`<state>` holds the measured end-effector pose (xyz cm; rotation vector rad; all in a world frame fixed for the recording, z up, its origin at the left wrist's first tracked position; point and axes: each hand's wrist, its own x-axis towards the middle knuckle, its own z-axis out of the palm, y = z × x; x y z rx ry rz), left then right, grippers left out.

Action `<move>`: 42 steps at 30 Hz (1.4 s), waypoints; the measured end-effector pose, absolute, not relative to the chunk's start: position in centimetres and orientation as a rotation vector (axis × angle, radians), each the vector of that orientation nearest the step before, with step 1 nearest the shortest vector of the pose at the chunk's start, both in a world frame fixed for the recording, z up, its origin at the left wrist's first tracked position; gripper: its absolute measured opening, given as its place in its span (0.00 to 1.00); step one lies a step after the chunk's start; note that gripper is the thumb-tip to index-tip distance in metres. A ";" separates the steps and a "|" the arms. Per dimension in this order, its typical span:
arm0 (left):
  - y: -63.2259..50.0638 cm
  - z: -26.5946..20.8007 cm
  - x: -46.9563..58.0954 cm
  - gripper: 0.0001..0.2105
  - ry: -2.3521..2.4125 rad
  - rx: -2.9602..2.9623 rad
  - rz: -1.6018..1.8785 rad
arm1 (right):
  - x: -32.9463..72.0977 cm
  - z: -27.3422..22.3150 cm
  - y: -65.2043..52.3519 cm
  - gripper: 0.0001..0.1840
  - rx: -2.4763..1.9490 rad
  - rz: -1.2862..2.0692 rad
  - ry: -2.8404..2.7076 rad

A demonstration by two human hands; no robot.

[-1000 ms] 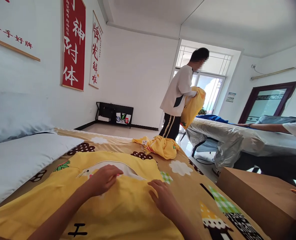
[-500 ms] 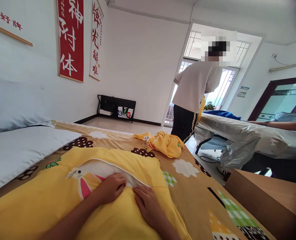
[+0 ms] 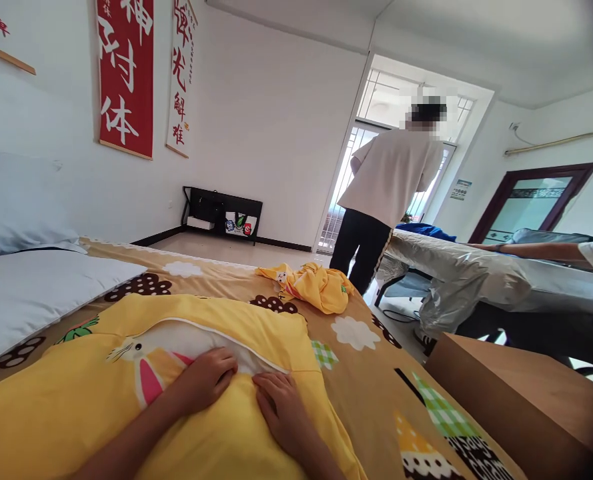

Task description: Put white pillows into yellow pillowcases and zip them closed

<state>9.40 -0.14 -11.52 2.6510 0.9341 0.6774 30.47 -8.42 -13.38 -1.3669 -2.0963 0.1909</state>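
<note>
A yellow pillowcase (image 3: 41, 420) with a rabbit print lies in front of me, and its long slit with a white edge gapes open. White filling, likely a pillow (image 3: 191, 337), shows inside the slit. My left hand (image 3: 213, 379) is curled over the lower lip of the slit, with the fingertips tucked in toward the white filling. Close beside it, my right hand (image 3: 279, 400) grips the same lip near the slit's right end, its fingers bent over the cloth. The fingertips of both hands are partly hidden.
Brown printed bedding (image 3: 361, 373) spreads underneath, with a crumpled yellow cloth (image 3: 321, 287) beyond. White pillows (image 3: 51, 280) lie left. A cardboard box (image 3: 516, 393) stands right, near a plastic-covered table (image 3: 456, 273). A person (image 3: 386, 173) stands ahead; another person's arm (image 3: 541, 251) reaches in from the right.
My view has swung slightly to the right. The standing person has straightened up and turned their back more toward me. Both my hands keep their place on the pillowcase.
</note>
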 end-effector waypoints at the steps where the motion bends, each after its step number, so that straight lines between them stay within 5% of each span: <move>1: -0.1 -11.5 9.4 0.09 0.937 2.638 0.682 | 30.4 -13.4 -8.4 0.16 -1.387 0.162 -2.101; 18: -0.5 -9.0 3.6 0.07 1.196 2.506 0.842 | 30.3 -13.9 -9.5 0.25 -1.749 -0.125 -1.970; 26: -1.8 -6.5 -2.6 0.19 1.456 2.592 0.557 | 27.4 -10.7 -7.8 0.39 -1.585 -0.089 -2.203; 33: -1.9 -6.2 -7.5 0.19 1.392 2.729 0.461 | 28.2 -10.9 -9.9 0.15 -1.519 0.017 -2.212; 38: 0.7 -8.5 -9.9 0.21 1.465 2.874 0.469 | 32.0 -11.0 -12.1 0.11 -1.761 -0.266 -2.239; 42: 0.8 -4.9 -8.7 0.22 1.361 3.138 0.505 | 33.2 -7.8 -9.5 0.09 -1.868 -0.406 -2.260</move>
